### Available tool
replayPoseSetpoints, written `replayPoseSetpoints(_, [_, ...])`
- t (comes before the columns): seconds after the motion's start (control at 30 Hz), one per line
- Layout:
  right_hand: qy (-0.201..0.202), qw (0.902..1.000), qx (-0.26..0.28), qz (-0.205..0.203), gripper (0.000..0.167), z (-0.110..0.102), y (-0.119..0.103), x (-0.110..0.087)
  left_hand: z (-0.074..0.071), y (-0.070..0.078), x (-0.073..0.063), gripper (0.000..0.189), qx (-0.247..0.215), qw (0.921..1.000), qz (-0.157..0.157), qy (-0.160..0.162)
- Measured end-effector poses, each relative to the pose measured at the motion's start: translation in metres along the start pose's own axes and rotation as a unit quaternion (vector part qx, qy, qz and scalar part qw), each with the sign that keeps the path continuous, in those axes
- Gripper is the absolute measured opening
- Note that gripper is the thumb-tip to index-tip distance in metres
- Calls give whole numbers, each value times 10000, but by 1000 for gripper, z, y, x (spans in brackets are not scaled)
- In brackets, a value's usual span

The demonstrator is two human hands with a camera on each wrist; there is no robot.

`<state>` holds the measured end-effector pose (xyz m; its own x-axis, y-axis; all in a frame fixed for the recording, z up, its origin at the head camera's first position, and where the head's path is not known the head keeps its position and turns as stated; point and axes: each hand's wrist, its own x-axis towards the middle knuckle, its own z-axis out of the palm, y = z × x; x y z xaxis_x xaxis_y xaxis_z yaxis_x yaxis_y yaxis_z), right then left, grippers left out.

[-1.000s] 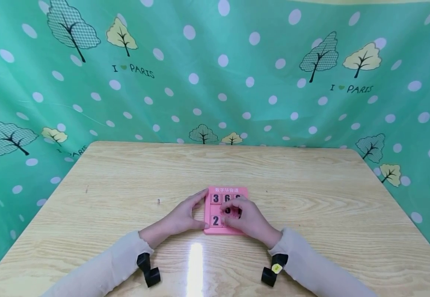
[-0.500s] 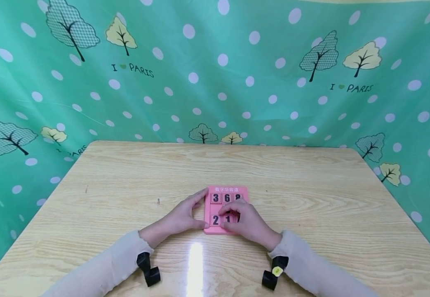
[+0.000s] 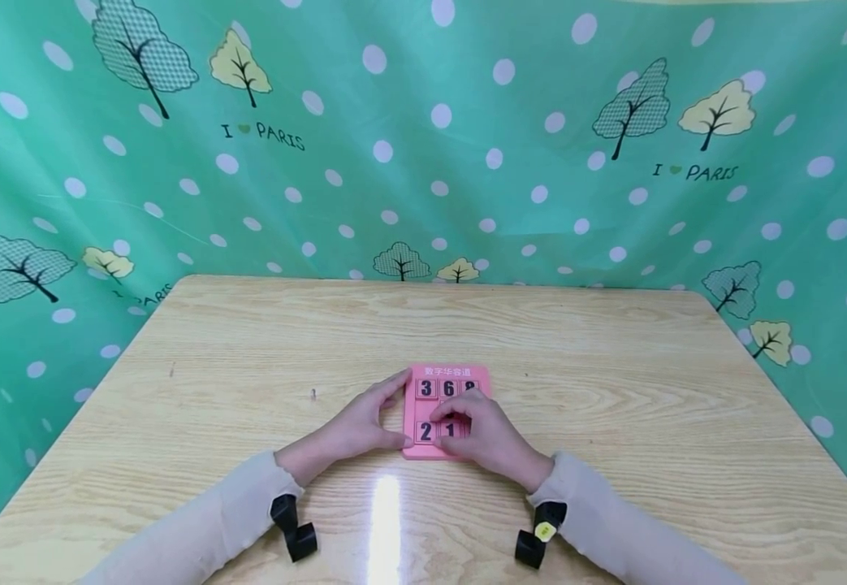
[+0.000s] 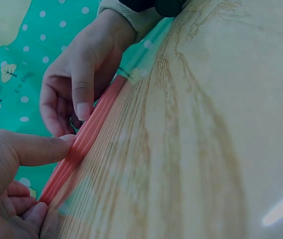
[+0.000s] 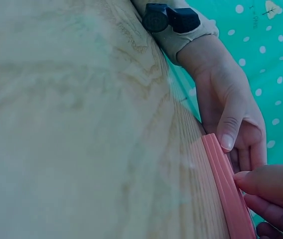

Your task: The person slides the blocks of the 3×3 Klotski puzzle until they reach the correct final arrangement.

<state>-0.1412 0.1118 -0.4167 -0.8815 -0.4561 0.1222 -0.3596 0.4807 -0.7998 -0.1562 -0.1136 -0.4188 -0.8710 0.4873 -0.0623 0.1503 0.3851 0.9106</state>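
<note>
A pink number slide puzzle (image 3: pixel 410 406) lies flat on the table in the head view. Its top row shows the 3 tile (image 3: pixel 426 389), the 6 tile (image 3: pixel 448 388) and a partly covered 8. Below are the 2 tile (image 3: pixel 425 432) and the 1 tile (image 3: pixel 450 431); the middle row's left cell has no tile. My left hand (image 3: pixel 357 422) grips the puzzle's left side, thumb at the lower corner and fingers at the upper. Across the right part lies my right hand (image 3: pixel 492 431), index finger bent over the middle row, thumb at the 1 tile. It hides the remaining tiles.
The wooden table (image 3: pixel 248 341) surrounds the puzzle. Behind it hangs a green dotted curtain (image 3: pixel 438 171). Black wrist cameras sit at the left cuff (image 3: pixel 294 528) and the right cuff (image 3: pixel 540 532). A bright light reflection (image 3: pixel 385 520) shows on the tabletop.
My right index finger has slid slightly left and now covers the middle tile, which showed a 5 earlier. The 1 tile has come into sight. My left hand keeps its place.
</note>
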Motion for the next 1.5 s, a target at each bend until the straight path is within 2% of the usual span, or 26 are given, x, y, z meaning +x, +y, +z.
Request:
replayPoseSetpoints(0.73, [115, 9998, -126, -104, 22, -5, 7, 16, 0, 0, 2, 96, -190, 9998, 7, -95])
replayPoseSetpoints(1.17, [182, 9998, -43, 36, 24, -4, 9, 21, 1, -3, 1, 96, -58, 10000, -1, -64])
replayPoseSetpoints(1.5, [210, 9998, -22, -48, 24, -4, 10, 22, 0, -1, 0, 96, -54, 10000, -34, -47])
